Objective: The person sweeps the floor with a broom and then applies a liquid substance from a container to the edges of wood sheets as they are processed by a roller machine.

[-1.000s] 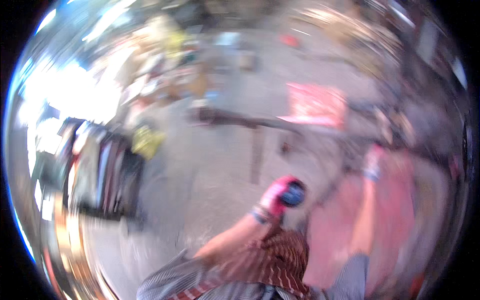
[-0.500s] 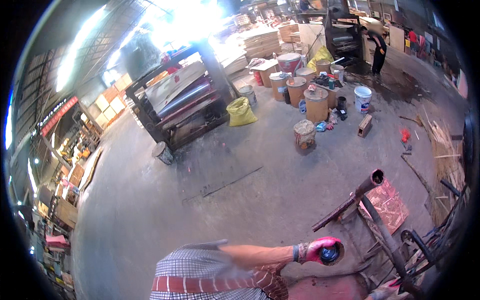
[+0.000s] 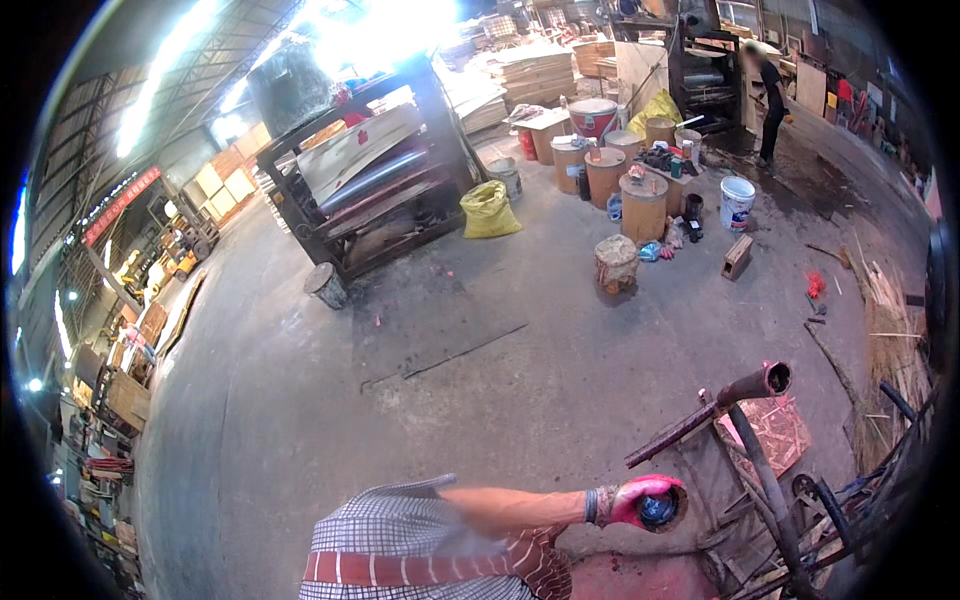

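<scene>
Dark round object (image 3: 657,511) sat in the lower right of the frame, cupped in the left hand (image 3: 640,500), which wore a pink glove. The gloved fingers (image 3: 672,489) were curled around its rim, wrapped closed rather than spread. What the object was could not be told. The right hand was outside the picture.

Risks, as judged:
- The hand was just beside a rusty pipe (image 3: 745,387) and the bent metal frame (image 3: 775,500) under it. A swing toward the right could knock the object loose or snag the glove.
- The grip covered only the rim, so a slip would drop the object on the concrete floor (image 3: 500,380).

Surroundings, largest first:
- The floor was a wide grey expanse across the middle, stained and cracked.
- A dark rack (image 3: 370,190) loaded with sheets stood at upper centre-left.
- Brown drums (image 3: 643,205) were clustered at upper centre-right, and another person (image 3: 772,100) stood beyond them.
- A yellow sack (image 3: 488,210) leaned just beside the rack.
- A white bucket (image 3: 737,202), a stump (image 3: 616,262) and a grey pail (image 3: 326,285) stood well apart from the hand.
- Loose sticks and scraps lay along the right edge.

Only the pipe and frame crowded the hand.
</scene>
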`<action>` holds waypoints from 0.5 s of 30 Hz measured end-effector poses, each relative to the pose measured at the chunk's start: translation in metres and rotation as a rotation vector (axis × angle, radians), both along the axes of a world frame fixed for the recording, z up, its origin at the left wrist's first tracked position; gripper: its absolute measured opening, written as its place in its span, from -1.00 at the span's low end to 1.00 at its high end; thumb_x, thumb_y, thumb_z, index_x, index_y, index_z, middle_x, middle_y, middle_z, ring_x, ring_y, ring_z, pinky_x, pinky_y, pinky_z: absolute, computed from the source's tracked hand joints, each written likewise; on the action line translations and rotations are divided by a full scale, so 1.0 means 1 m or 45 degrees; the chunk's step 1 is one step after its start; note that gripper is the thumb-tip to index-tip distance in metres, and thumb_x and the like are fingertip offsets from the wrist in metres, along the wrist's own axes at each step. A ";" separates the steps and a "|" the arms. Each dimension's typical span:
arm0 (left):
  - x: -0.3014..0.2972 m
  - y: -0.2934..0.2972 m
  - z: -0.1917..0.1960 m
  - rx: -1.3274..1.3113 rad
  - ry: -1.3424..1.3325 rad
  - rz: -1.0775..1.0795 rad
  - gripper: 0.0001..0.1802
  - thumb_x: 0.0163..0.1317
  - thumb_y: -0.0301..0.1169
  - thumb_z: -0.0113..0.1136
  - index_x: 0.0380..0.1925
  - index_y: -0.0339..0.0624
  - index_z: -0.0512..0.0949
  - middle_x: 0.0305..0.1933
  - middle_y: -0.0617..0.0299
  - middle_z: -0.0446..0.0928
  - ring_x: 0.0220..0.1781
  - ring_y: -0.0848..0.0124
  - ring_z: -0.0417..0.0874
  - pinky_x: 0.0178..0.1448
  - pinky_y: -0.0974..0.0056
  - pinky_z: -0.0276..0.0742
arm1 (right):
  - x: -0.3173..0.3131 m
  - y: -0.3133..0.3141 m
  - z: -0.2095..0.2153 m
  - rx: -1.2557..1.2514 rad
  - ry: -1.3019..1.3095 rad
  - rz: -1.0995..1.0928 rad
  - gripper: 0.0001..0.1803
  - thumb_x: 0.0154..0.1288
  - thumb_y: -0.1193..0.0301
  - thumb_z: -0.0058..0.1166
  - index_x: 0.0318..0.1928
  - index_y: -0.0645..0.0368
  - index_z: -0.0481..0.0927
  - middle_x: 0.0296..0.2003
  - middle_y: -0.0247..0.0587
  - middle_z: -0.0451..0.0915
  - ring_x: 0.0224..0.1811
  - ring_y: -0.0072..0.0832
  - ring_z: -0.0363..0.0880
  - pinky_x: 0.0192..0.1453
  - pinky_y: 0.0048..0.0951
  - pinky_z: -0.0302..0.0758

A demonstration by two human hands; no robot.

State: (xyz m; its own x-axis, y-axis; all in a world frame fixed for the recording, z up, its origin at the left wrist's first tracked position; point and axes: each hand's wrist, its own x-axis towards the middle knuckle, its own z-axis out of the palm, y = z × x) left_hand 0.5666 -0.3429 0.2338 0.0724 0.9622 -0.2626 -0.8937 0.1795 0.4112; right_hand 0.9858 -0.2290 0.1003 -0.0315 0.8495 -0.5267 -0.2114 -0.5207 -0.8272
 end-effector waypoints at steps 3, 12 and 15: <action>-0.003 -0.003 0.016 -0.090 -0.014 -0.035 -0.40 0.29 -0.02 0.17 0.28 0.09 0.36 0.15 0.29 0.52 0.12 0.39 0.58 0.05 0.09 0.62 | 0.031 -0.023 -0.021 -0.003 0.337 0.050 -0.60 0.52 0.10 -0.22 0.11 0.06 0.48 -0.48 -0.44 0.38 -0.62 -0.65 0.22 -0.67 -0.57 0.16; -0.014 -0.009 -0.007 0.000 0.085 0.014 -0.48 0.30 -0.01 0.15 0.22 0.13 0.43 0.11 0.31 0.55 0.10 0.40 0.59 0.05 0.07 0.60 | -0.008 -0.039 -0.020 0.125 1.361 0.110 -0.56 0.52 0.07 -0.22 0.05 0.14 0.51 -0.54 -0.44 0.32 -0.68 -0.65 0.13 -0.72 -0.55 0.13; -0.014 -0.012 -0.005 -0.004 0.079 0.023 -0.49 0.31 -0.03 0.14 0.22 0.14 0.43 0.12 0.32 0.54 0.11 0.40 0.58 0.05 0.06 0.60 | -0.038 -0.028 -0.006 0.106 0.769 0.103 -0.57 0.52 0.07 -0.21 0.06 0.13 0.52 -0.54 -0.45 0.31 -0.68 -0.66 0.14 -0.71 -0.55 0.13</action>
State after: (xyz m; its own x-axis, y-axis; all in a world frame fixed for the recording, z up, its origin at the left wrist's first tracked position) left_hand 0.5526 -0.3550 0.2290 0.0384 0.9623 -0.2693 -0.8697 0.1649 0.4652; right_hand 0.9479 -0.2568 0.0939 -0.3696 0.8695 -0.3275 -0.6182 -0.4933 -0.6120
